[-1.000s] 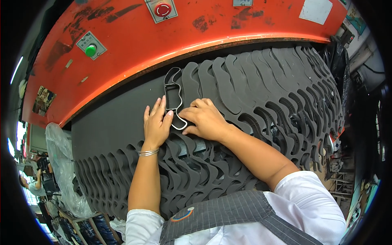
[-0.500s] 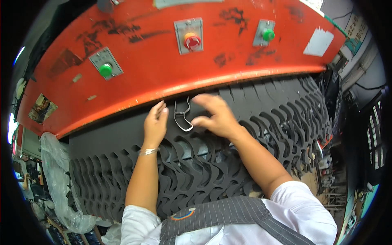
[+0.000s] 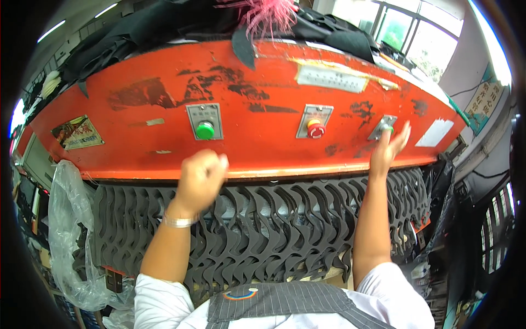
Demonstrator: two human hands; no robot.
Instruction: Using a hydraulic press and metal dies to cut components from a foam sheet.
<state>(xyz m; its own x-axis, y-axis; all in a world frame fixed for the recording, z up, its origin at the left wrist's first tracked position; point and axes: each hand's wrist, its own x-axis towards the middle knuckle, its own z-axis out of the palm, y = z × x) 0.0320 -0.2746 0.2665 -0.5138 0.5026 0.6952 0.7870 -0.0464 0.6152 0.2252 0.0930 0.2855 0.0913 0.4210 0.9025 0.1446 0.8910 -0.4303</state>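
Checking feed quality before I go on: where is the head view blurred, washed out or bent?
Head view: the left hand is motion-smeared, the right hand less so; the windows at top right are blown out; the orange press beam bows with the fisheye; the corners are black.

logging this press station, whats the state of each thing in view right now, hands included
left hand: raised, curled in a fist just below the left green button, holding nothing that shows
right hand: raised, fingers on the right button
left green button: not touched
red button: not touched
right button: mostly covered by fingertips
dark sheet: flat under the press head, cut through with rows of curved shapes
plastic bag: hanging crumpled at the left
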